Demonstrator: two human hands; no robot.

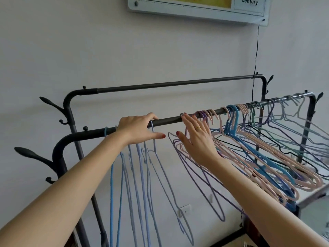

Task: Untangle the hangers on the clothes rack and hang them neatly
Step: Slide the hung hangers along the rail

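Front rail: gripped by left hand among blue wire hangers. Right hand: grip wide, fingers laid against purple hangers; pink hangers beyond.

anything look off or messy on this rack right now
Yes. The pink, purple and blue hangers right of the right hand lie bunched, swung sideways and overlapping, not hanging straight. The pale blue hangers below the left hand hang straight down.

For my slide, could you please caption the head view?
Both hands sorting hangers along the rack's front rail.
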